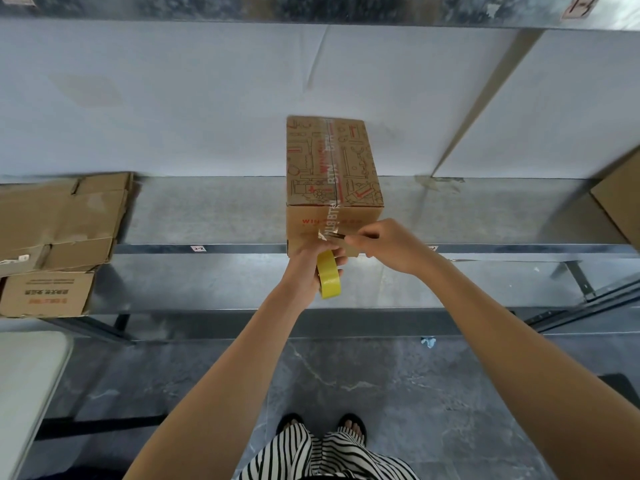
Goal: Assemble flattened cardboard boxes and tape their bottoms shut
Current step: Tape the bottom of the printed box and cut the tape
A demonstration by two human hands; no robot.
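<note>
Metal shelf (207, 216); marbled grey floor (433, 393); blue scrap (428, 341) on it.

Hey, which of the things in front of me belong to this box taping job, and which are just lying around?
In the job: printed box, tape strip along its seam, yellow tape roll in the left hand, right hand pinching the strip, flattened cardboard stack (likely next).

Lying about: brown box at right edge, blue scrap, white table.

free: shelf (207, 216) between flat cardboard stack (62, 216) and box (332, 168); blocked: carton (620, 202) far right
</note>
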